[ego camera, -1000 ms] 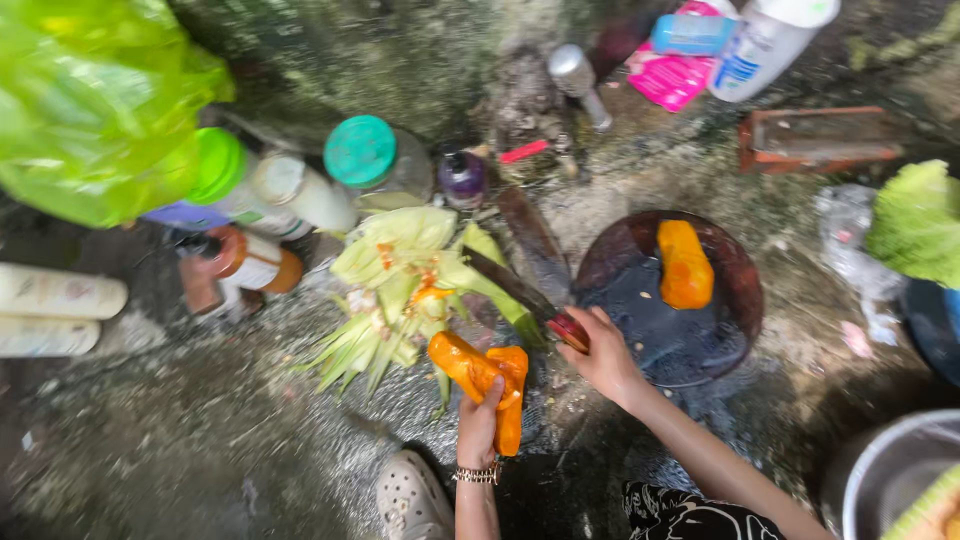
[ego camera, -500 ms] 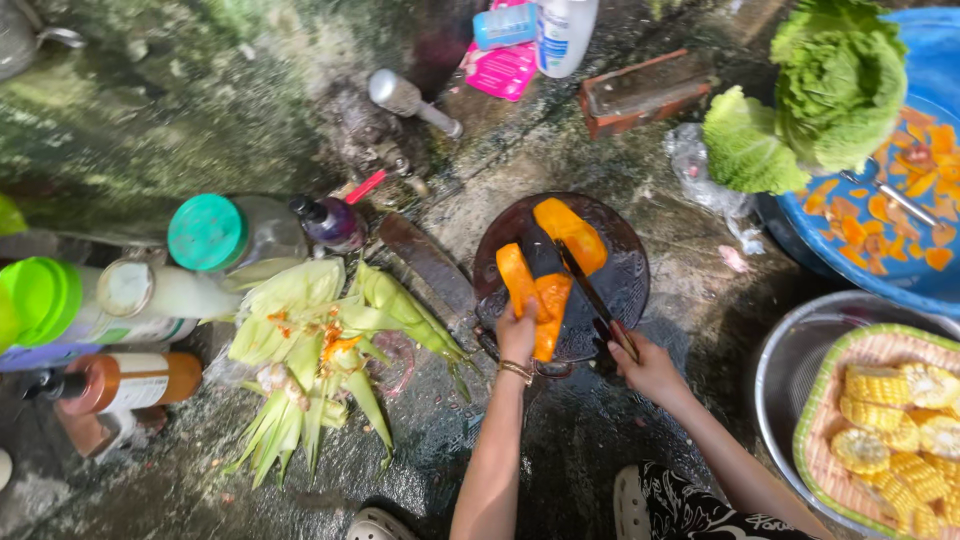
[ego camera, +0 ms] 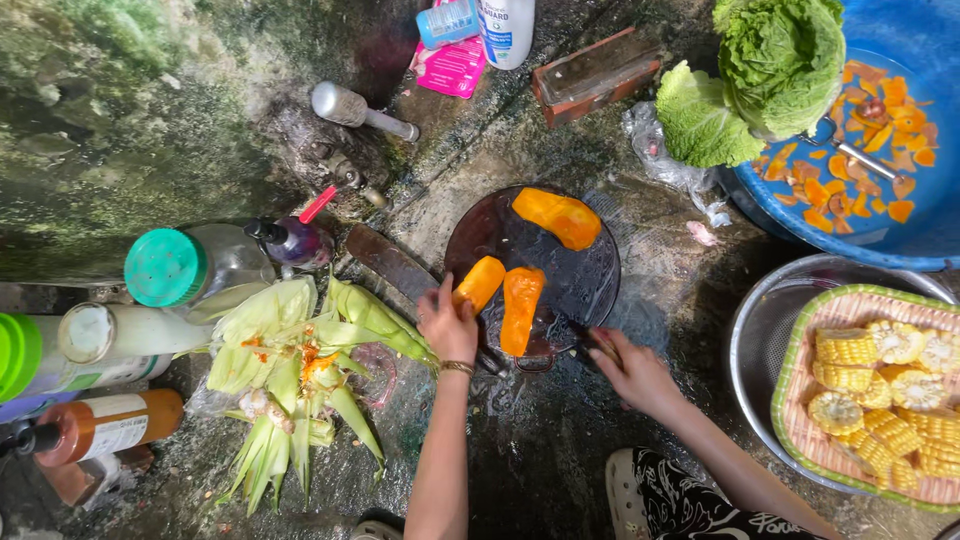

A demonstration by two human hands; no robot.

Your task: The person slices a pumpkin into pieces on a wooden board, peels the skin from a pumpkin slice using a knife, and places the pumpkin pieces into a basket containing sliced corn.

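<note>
While the left hand (ego camera: 447, 322) clasps an orange pumpkin wedge (ego camera: 480, 284) at the round dark board's (ego camera: 580, 280) eight o'clock, the right hand (ego camera: 630, 370) is clenched around a knife handle (ego camera: 597, 343) at five o'clock.

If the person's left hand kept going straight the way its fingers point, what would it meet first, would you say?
The left hand points up and right, its fingers already on the nearer orange squash piece at the edge of the round dark cutting board. Further on lies bare board, then probably the larger squash chunk.
</note>
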